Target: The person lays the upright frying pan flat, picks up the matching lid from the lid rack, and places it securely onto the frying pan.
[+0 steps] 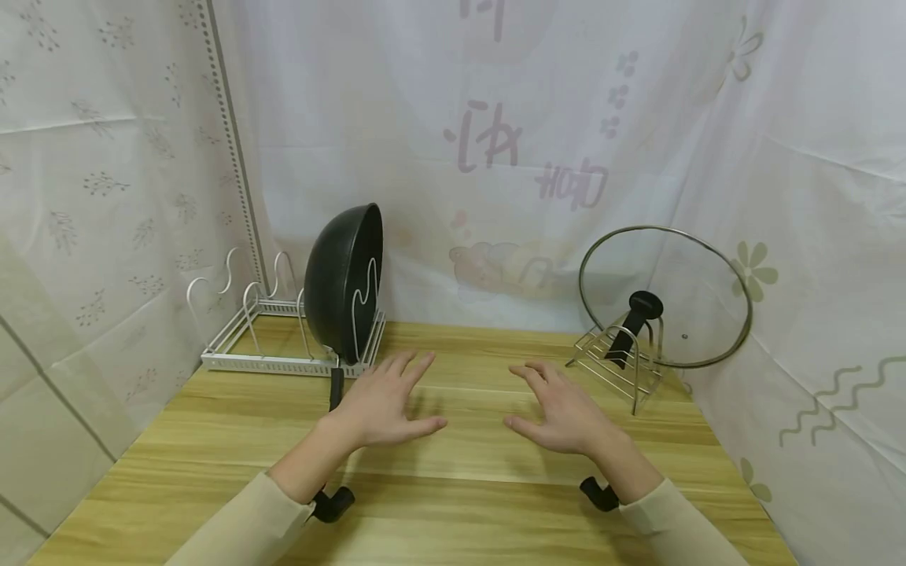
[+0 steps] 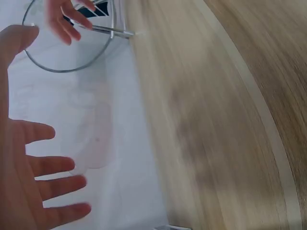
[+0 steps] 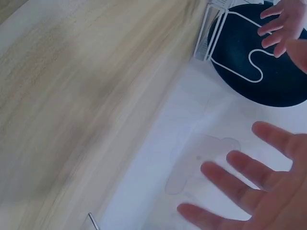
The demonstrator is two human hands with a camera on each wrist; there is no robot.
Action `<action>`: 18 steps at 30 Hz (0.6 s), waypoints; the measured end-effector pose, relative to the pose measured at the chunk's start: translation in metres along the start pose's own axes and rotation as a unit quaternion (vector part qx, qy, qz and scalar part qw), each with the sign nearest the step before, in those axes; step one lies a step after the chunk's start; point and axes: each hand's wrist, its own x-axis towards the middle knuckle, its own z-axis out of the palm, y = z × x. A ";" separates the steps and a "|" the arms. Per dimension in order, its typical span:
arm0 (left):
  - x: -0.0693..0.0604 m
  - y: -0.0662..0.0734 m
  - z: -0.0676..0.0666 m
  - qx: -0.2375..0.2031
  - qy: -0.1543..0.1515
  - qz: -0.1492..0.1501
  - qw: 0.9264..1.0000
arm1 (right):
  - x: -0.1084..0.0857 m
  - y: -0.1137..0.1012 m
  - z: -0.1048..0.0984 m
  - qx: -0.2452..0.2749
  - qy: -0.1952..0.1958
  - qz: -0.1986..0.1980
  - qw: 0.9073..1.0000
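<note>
My left hand [image 1: 382,405] hovers over the table with its fingers spread and nothing in it. Just beyond it a black wok [image 1: 333,271] stands on edge in a white wire rack [image 1: 262,362], its handle [image 1: 336,387] pointing toward me and partly hidden by the hand. Across from it my right hand [image 1: 566,409] is also held in the air, fingers apart and holding nothing. Nearest to that hand is a small metal wire stand [image 1: 635,385], which props up a round glass lid [image 1: 697,314] with a black knob [image 1: 646,305].
The wood-grain table [image 1: 453,511] runs back to a printed white curtain [image 1: 425,157], with more curtain at both sides. White wire dividers [image 1: 251,314] rise from the rack left of the wok. Black straps or mounts [image 1: 333,503] hang under both wrists.
</note>
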 end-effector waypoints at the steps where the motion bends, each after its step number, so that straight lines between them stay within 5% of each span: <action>1: 0.000 0.001 -0.001 -0.004 0.006 0.002 1.000 | 0.000 0.000 0.000 0.003 0.007 -0.003 1.000; 18: -0.015 0.005 -0.013 -0.103 0.132 0.025 0.986 | 0.003 -0.006 0.002 0.096 0.119 -0.041 0.987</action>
